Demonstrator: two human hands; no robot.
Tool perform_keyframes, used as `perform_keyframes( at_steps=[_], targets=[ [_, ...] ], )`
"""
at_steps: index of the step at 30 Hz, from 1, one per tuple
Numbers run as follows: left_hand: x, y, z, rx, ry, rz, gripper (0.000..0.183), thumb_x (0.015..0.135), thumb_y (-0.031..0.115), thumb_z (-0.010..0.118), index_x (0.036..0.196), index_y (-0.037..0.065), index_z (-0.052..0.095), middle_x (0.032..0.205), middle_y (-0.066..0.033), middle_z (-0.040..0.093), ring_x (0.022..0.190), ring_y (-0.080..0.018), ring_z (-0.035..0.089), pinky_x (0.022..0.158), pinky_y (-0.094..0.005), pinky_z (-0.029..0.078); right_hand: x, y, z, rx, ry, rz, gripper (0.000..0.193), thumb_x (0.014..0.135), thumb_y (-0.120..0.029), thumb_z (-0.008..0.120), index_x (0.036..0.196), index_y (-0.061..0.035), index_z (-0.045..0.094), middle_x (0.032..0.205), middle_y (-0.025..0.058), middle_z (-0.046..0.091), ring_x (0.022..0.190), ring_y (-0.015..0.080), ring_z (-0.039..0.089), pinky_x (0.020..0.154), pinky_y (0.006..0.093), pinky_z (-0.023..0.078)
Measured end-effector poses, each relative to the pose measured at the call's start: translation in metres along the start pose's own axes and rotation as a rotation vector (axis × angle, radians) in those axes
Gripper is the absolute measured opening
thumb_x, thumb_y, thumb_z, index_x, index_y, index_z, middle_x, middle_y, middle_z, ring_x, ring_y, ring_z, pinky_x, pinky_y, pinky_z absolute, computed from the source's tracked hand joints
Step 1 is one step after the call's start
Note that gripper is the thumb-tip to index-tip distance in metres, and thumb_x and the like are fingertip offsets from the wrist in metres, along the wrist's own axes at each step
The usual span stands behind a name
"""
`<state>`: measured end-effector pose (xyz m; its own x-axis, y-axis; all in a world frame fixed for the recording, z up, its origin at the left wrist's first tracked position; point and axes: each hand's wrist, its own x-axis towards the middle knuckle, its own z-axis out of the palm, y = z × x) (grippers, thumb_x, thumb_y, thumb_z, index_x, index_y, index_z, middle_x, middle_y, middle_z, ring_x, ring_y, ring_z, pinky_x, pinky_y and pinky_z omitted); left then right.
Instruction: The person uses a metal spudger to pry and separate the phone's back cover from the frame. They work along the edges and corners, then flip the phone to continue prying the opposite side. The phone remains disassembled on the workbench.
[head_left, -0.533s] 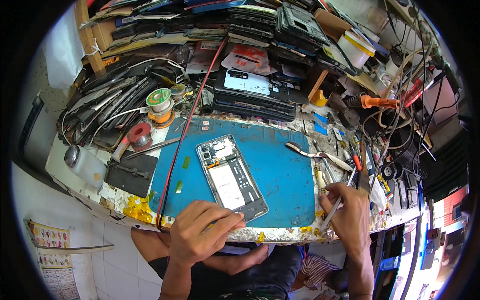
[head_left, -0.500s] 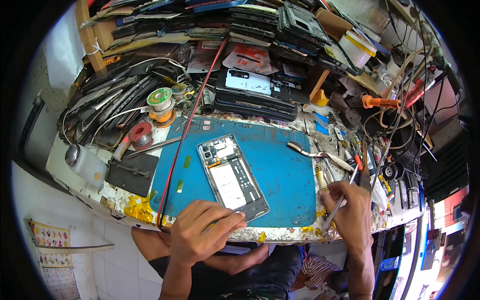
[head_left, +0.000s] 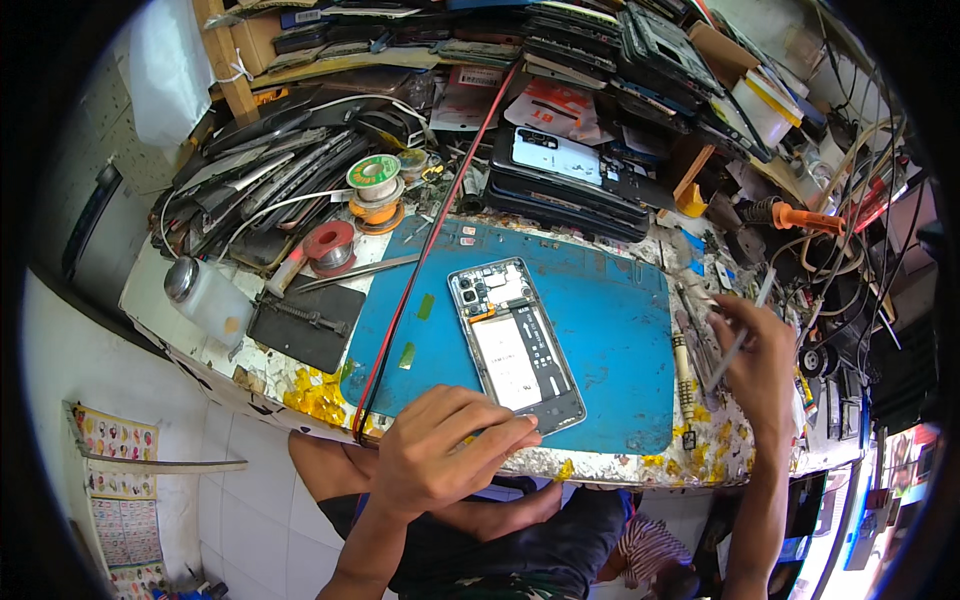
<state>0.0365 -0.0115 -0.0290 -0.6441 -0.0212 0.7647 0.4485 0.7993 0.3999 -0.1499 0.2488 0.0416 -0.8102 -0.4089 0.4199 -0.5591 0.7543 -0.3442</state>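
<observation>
An opened smartphone (head_left: pixel 515 345) lies tilted on the blue work mat (head_left: pixel 620 370), its white-and-black battery and circuit board showing. My left hand (head_left: pixel 445 445) is at the phone's lower edge, thumb and fingers pinched together; whatever may be between them is hidden. Off the mat's right edge, my right hand (head_left: pixel 755 350) grips a slim grey tool (head_left: pixel 738 345) that slants across the palm. By its fingertips is a pale blurred shape (head_left: pixel 697 288), perhaps the toothbrush, too smeared to tell.
Solder spools (head_left: pixel 375 180) and a clear bottle (head_left: pixel 210 300) stand at the left. Stacked phone parts (head_left: pixel 570 200) line the back. A red-and-black cable (head_left: pixel 425 250) crosses the mat's left side. An orange-handled tool (head_left: pixel 805 219) and cables crowd the right.
The view has swung left, shifting the scene rightward. My right hand has moved up and away with the grey tool. The toothbrush no longer lies over the mat's right edge. My left hand stays by the phone.
</observation>
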Motion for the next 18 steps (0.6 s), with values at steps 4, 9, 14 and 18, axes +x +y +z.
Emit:
perform_keyframes(
  at_steps=[4,9,14,18],
  targets=[
    [0.002,0.003,0.000,0.016,0.014,-0.025,0.024,0.069,0.010,0.089,0.091,0.008,0.078,0.079,-0.0001,0.071,0.070,-0.0183,0.065,0.058,-0.0298,0.049,-0.020,-0.001,-0.027,-0.091,-0.030,0.236,0.023,0.089,-0.017,0.077,0.105,0.0006,0.076,0.080,0.0132,0.072,0.063,0.0184,0.061,0.066,0.0348,0.050],
    [0.001,0.005,0.001,0.006,0.050,-0.023,0.026,0.067,0.009,0.091,0.090,0.008,0.080,0.076,-0.0008,0.071,0.067,-0.0179,0.064,0.057,-0.0295,0.048,-0.039,0.015,-0.028,-0.107,0.023,0.289,0.025,0.091,-0.017,0.077,0.105,0.0032,0.074,0.080,0.0139,0.071,0.069,0.0222,0.064,0.070,0.0336,0.049],
    [-0.020,0.015,-0.018,-0.176,0.048,0.035,0.022,0.070,0.014,0.094,0.087,0.010,0.080,0.074,0.0011,0.069,0.065,-0.0154,0.062,0.056,-0.0289,0.048,-0.067,-0.005,-0.019,0.211,0.211,0.144,0.019,0.100,-0.016,0.068,0.096,0.0031,0.071,0.082,0.0109,0.071,0.075,0.0173,0.065,0.072,0.0316,0.049],
    [-0.056,0.035,-0.037,-0.306,-0.202,0.015,0.028,0.069,0.022,0.095,0.088,0.009,0.078,0.076,0.0008,0.067,0.065,-0.0174,0.063,0.059,-0.0304,0.051,-0.100,-0.039,-0.005,0.698,0.141,0.091,0.066,0.108,-0.057,0.039,0.103,0.0030,0.066,0.070,0.0066,0.063,0.062,0.0124,0.057,0.059,0.0276,0.042]
  ],
)
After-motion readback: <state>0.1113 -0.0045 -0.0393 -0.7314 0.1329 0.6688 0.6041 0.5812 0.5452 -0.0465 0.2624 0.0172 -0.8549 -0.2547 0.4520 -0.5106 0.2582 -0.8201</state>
